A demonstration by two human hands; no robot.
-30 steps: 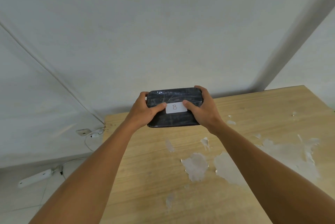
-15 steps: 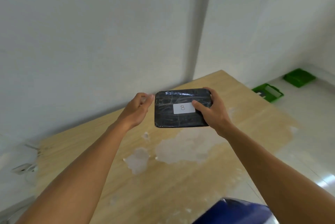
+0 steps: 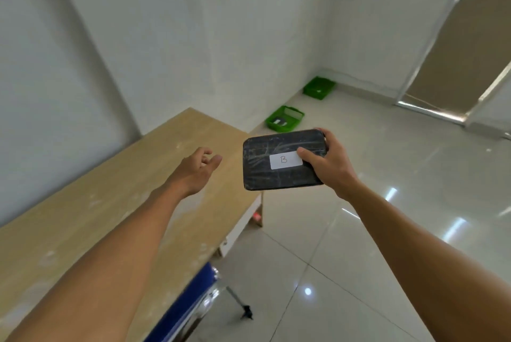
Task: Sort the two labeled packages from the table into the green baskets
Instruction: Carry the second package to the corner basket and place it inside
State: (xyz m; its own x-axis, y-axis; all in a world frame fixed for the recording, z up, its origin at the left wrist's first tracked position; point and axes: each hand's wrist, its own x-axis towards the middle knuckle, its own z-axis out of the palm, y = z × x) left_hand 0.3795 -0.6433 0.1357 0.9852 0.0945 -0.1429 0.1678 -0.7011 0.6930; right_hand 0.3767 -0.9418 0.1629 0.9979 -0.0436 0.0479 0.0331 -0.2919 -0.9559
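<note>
A black wrapped package [image 3: 279, 164] with a white label marked "B" is held in the air by my right hand [image 3: 330, 164], thumb on the label, past the table's right end. My left hand [image 3: 197, 170] hovers open over the wooden table [image 3: 83, 217], a short way left of the package and apart from it. Two green baskets stand on the floor along the far wall. The nearer basket [image 3: 284, 119] has a dark item with a white label inside. The farther basket [image 3: 318, 88] sits in the corner.
A blue chair [image 3: 190, 297] with metal legs stands by the table's near edge. Glossy tiled floor [image 3: 387, 175] stretches from the table to the baskets. A beige roller blind covers a door [image 3: 453, 45] at the far right.
My left hand has let go of the package and drifted left. The view has swung right, bringing both green baskets and the floor into sight. My right hand alone carries the package.
</note>
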